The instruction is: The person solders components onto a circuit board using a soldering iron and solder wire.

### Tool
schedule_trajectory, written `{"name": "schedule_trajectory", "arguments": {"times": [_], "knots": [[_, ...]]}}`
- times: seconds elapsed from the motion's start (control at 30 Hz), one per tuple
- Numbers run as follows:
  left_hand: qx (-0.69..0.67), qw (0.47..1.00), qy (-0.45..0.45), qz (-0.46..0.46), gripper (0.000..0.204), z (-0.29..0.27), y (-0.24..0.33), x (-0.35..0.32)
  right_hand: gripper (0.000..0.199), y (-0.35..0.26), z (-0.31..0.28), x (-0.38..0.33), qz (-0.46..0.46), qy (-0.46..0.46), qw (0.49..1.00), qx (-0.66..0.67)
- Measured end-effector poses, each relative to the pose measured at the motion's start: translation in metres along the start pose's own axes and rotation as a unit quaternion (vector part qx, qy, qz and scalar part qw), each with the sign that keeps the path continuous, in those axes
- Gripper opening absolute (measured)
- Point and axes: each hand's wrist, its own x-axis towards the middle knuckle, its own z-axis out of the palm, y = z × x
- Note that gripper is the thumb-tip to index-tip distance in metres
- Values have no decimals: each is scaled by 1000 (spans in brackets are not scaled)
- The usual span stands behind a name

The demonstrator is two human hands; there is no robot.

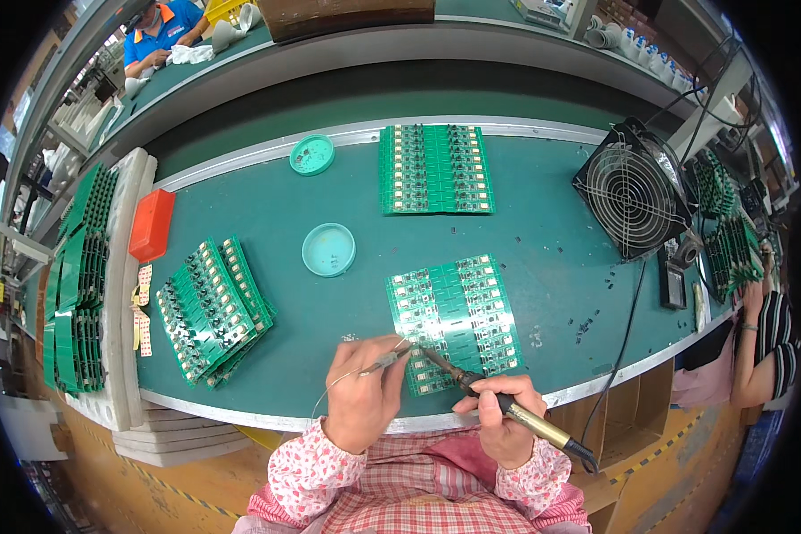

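1. Board (458, 316) lies flat and slightly turned, right of centre in the lower half of the frame, just in front of me, probably so both hands can reach it without stretching.
2. My right hand (507, 418) is clamped on the iron (546, 430), fingers closed round the handle; I hold it slanted, pen-fashion, which looks good for fine aim. Its tip is at the board's left part; I cannot tell whether it touches.
3. My left hand (365, 392) has thumb and fingers together on a slim grey piece (384, 361), with a thin wire (333, 384) curving down from it. I pinch it close to the tip, from the opposite side, so my hands don't cross.
4. Another populated board (436, 169) sits at upper centre, and a fanned pile (212, 307) lies at centre left, both apart from my working spot, likely to leave elbow room.
5. Two green dishes (329, 271) stand between them, within reach of my left hand.
6. At upper right the fan (632, 200) faces the bench (543, 236), perhaps for fumes. Black bits (583, 329) lie loose below it.
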Motion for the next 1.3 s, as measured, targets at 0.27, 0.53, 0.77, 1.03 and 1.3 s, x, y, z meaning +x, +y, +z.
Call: {"name": "schedule_trajectory", "arguments": {"times": [0.27, 0.53, 0.77, 1.03, 1.3], "knots": [[-9, 1000, 5, -4, 25, 1, -1, 0, 12, -3, 1, 7, -33, -34, 998, -34], [1, 1000, 5, 10, 27, 0, -2, 1, 20, 0, -3, 15, -157, -79, 982, -67], [4, 1000, 8, 24, 29, 0, -3, 2, 12, -5, 1, 7, -21, -41, 999, -16], [1, 1000, 8, 17, 29, 0, -3, 1, 14, -1, -1, 11, -110, -73, 990, -45], [7, 1000, 8, 23, 29, 0, -2, 2, 13, 2, 0, 8, -125, -34, 991, -42]]}}
